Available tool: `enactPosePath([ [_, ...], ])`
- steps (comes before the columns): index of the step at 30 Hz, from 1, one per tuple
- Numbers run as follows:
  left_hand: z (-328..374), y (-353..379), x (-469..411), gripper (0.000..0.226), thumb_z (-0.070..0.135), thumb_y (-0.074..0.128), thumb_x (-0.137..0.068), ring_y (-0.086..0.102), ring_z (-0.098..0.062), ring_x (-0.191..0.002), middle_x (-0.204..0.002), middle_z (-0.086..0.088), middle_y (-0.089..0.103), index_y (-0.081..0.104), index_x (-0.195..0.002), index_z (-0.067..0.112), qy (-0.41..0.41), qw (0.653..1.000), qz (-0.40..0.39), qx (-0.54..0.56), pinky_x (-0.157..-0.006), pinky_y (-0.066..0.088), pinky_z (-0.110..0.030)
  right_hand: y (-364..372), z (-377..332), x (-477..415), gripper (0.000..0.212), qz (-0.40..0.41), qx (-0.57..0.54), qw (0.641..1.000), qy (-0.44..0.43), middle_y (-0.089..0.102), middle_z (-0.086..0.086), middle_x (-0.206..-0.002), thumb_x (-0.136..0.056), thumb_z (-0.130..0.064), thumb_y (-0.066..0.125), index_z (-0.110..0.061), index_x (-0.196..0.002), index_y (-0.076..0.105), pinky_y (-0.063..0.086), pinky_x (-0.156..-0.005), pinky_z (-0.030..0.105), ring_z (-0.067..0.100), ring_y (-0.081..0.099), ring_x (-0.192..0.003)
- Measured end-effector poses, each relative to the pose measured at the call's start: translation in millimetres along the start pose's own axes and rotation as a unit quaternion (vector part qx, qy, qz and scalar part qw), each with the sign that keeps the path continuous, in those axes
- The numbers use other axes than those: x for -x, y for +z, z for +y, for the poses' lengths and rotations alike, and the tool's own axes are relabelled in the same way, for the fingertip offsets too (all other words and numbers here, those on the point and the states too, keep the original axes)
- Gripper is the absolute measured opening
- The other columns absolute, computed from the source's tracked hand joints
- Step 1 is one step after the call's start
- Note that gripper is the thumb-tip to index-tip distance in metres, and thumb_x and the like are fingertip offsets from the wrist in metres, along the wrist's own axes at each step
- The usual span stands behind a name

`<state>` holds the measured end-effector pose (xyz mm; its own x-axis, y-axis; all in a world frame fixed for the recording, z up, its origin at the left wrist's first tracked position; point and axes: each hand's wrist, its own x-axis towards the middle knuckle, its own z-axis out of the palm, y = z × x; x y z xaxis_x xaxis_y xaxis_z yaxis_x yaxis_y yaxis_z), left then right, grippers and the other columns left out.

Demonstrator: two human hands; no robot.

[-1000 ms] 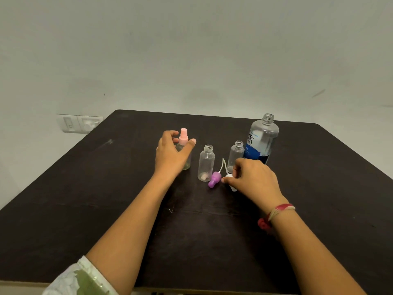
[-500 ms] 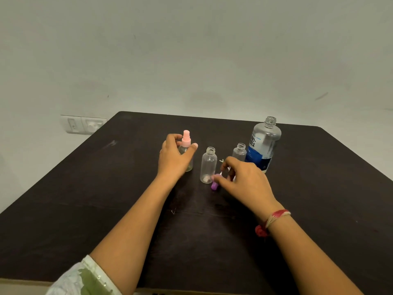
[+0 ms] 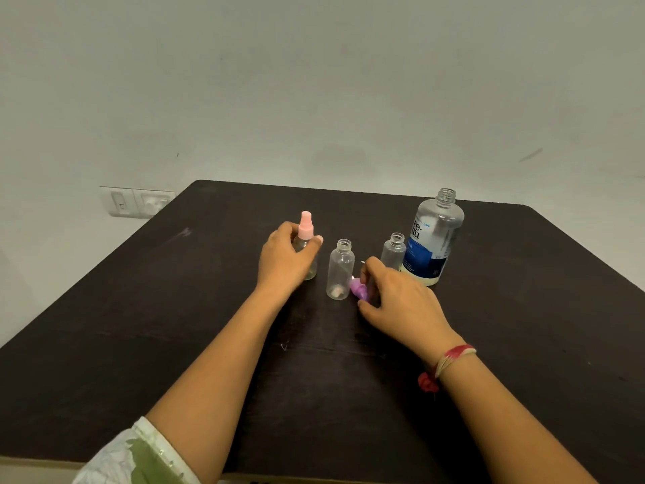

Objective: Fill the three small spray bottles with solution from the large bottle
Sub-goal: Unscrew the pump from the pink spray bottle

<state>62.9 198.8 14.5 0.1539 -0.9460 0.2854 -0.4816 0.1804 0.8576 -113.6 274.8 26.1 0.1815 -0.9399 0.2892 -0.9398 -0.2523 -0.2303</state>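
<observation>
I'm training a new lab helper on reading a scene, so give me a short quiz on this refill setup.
1. True or false: the large bottle has its cap screwed on.
2. What does the right hand pinch? A. a purple spray cap B. a funnel C. a cloth
3. How many small bottles stand with open necks?

Key: 1 false, its neck is open. 2 A. 3 two, the middle bottle and the rightmost small bottle; the pink-capped bottle in the left hand is closed.
</observation>
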Motion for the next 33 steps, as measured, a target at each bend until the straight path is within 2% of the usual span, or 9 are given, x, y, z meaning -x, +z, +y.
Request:
enactPosePath([
  [7, 1.0, -7.2, 7.5, 0.028, 0.044, 0.060, -0.090, 0.057, -0.013, -0.086, -0.087, 0.014, 0.054, 0.056, -0.103, 0.020, -0.028, 0.999, -0.015, 0.010, -0.078, 0.047, -0.032, -7.7, 1.1, 0.8, 0.024, 0.092, -0.053, 0.994, 0.014, 0.057, -0.010, -0.080, -0.087, -0.039, 0.059, -0.029, -0.102, 0.044, 0.041, -0.055, 0.028, 0.009, 0.055, -0.072],
  [13, -1.8, -29.7, 29.7, 0.031, 0.049, 0.066, -0.084, 0.056, -0.005, -0.081, -0.089, 0.012, 0.058, 0.059, -0.098, 0.022, -0.042, 0.999, 0.012, -0.002, -0.067, 0.045, -0.025, -10.9, 3.8, -0.6, 0.016, 0.196, -0.169, 0.966, 0.005, 0.054, -0.009, -0.072, -0.087, -0.028, 0.063, -0.026, -0.099, 0.052, 0.036, -0.051, 0.018, 0.005, 0.053, -0.064],
  [15, -1.2, -36.4, 42.0, 0.032, 0.050, 0.070, -0.079, 0.060, -0.008, -0.083, -0.089, 0.009, 0.062, 0.061, -0.094, 0.023, -0.039, 0.999, 0.001, -0.007, -0.069, 0.047, -0.027, -13.2, 1.1, -0.8, 0.012, 0.215, -0.206, 0.955, -0.014, 0.054, -0.009, -0.068, -0.087, -0.025, 0.064, -0.024, -0.094, 0.055, 0.038, -0.052, 0.018, 0.005, 0.052, -0.061],
  [17, 1.1, -39.0, 58.7, 0.031, 0.053, 0.073, -0.074, 0.062, -0.010, -0.083, -0.086, 0.008, 0.065, 0.062, -0.088, 0.027, -0.011, 1.000, -0.019, -0.020, -0.071, 0.049, -0.028, -15.7, -2.9, -0.1, 0.009, 0.213, -0.275, 0.936, -0.053, 0.055, -0.008, -0.066, -0.086, -0.024, 0.067, -0.021, -0.089, 0.059, 0.041, -0.053, 0.021, 0.007, 0.050, -0.056],
  [19, 7.8, -37.7, 78.4, 0.036, 0.061, 0.070, -0.070, 0.062, -0.006, -0.080, -0.084, 0.011, 0.065, 0.061, -0.087, 0.030, 0.068, 0.995, -0.039, -0.067, -0.070, 0.052, -0.032, -18.3, -8.9, 2.1, 0.014, 0.196, -0.349, 0.911, -0.096, 0.056, -0.005, -0.066, -0.085, -0.027, 0.069, -0.016, -0.087, 0.061, 0.039, -0.052, 0.018, 0.006, 0.048, -0.053],
  [22, 27.1, -25.3, 98.2, 0.041, 0.065, 0.060, -0.071, 0.061, -0.002, -0.082, -0.091, 0.015, 0.065, 0.061, -0.100, 0.037, 0.172, 0.971, -0.080, -0.145, -0.071, 0.054, -0.034, -20.6, -14.3, 5.8, 0.026, 0.163, -0.383, 0.898, -0.144, 0.058, -0.006, -0.070, -0.080, -0.040, 0.069, -0.017, -0.089, 0.062, 0.039, -0.055, 0.015, 0.008, 0.053, -0.060],
  [27, 41.9, -1.3, 94.8, 0.030, 0.047, 0.060, -0.070, 0.066, -0.012, -0.073, -0.078, 0.007, 0.069, 0.059, -0.096, 0.032, 0.153, 0.976, -0.128, -0.092, -0.067, 0.055, -0.040, -16.8, -13.8, 4.8, 0.031, 0.147, -0.374, 0.905, -0.140, 0.059, -0.006, -0.078, -0.073, -0.041, 0.074, -0.018, -0.091, 0.063, 0.046, -0.066, 0.020, 0.013, 0.059, -0.076],
  [30, 35.9, 7.4, 89.8, 0.038, 0.047, 0.063, -0.070, 0.067, -0.007, -0.074, -0.079, 0.007, 0.072, 0.067, -0.099, 0.024, 0.162, 0.977, -0.124, -0.069, -0.067, 0.056, -0.038, -18.0, -10.6, 2.0, 0.028, 0.176, -0.378, 0.902, -0.112, 0.058, -0.008, -0.078, -0.072, -0.031, 0.079, -0.016, -0.090, 0.063, 0.043, -0.064, 0.014, 0.009, 0.057, -0.073],
  [33, 29.9, 10.4, 87.3, 0.044, 0.051, 0.062, -0.066, 0.067, -0.003, -0.072, -0.078, 0.009, 0.072, 0.070, -0.098, 0.021, 0.158, 0.980, -0.122, -0.017, -0.066, 0.056, -0.038, -19.1, -7.8, 1.0, 0.026, 0.156, -0.390, 0.904, -0.083, 0.060, -0.005, -0.077, -0.072, -0.023, 0.082, -0.016, -0.088, 0.062, 0.043, -0.060, 0.012, 0.006, 0.055, -0.067],
])
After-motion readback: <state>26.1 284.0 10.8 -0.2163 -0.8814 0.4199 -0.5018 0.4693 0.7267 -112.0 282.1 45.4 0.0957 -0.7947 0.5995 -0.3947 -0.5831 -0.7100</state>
